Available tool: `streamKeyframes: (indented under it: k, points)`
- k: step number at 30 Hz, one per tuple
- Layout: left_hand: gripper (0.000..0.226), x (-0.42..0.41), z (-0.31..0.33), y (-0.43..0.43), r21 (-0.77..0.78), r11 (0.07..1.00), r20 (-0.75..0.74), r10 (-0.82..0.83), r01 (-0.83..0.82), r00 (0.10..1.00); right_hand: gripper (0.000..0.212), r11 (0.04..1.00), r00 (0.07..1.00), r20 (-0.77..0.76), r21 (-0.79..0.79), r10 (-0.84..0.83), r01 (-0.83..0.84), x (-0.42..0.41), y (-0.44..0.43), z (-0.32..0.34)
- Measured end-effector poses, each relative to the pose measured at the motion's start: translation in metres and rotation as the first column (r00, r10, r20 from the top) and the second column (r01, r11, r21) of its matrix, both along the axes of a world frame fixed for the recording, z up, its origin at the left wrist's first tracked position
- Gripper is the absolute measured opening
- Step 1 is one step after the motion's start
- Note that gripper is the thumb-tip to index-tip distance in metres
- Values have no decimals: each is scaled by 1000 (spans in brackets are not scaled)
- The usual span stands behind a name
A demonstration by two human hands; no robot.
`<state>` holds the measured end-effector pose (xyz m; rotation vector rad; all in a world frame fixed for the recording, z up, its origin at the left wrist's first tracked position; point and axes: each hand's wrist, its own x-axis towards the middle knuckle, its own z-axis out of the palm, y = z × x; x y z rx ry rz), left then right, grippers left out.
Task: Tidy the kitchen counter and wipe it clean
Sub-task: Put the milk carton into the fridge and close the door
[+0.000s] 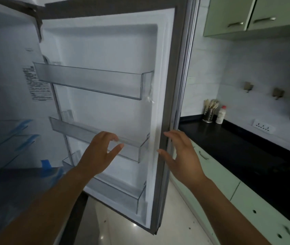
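An open fridge door fills the middle of the head view, its clear door shelves bare. My left hand is held in front of the middle door shelf, fingers apart and holding nothing. Beside it, my right hand is at the door's outer edge, fingers spread, empty; I cannot tell whether it touches the edge. The black kitchen counter runs along the right wall.
A steel utensil holder and a white bottle with a red cap stand at the counter's far corner. Green drawers sit below the counter, green wall cabinets above. The fridge interior is at left. A wall socket is above the counter.
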<state>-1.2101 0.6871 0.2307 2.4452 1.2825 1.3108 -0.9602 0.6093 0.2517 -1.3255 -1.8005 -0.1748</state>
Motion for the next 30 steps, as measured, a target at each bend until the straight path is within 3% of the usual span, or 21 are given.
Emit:
streamKeyframes:
  k: [3, 7, 13, 17, 21, 26, 30]
  points:
    - [63, -20, -2, -26, 16, 1000, 3, -6, 6, 1000, 53, 996, 994, -62, 25, -90, 91, -13, -23, -2]
    - [64, -36, -10, -64, 19, 999, 6, -46, 46, 999, 67, 987, 986, -59, -65, -154, 150, -37, -44, -8]
    - [60, -72, -12, -110, 69, 998, -18, 0, 1, 1000, 79, 977, 992, -77, -197, -98, 81, -86, -71, -19]
    - [64, -110, -11, -134, 50, 995, -42, 92, -90, 995, 78, 994, 992, -111, -99, -66, 55, -123, -90, -24]
    - [51, -146, -8, -162, 51, 976, -71, 217, -213, 974, 66, 995, 965, -258, -68, 52, -72, -161, -106, -26]
    - [41, -201, 2, -194, 189, 920, -119, 369, -344, 922, 62, 977, 938, -297, -57, 179, -204, -208, -118, -30]
    - [35, -238, 9, -218, 274, 848, -34, 480, -453, 877, 64, 970, 937, -253, 24, 240, -241, -241, -124, -33]
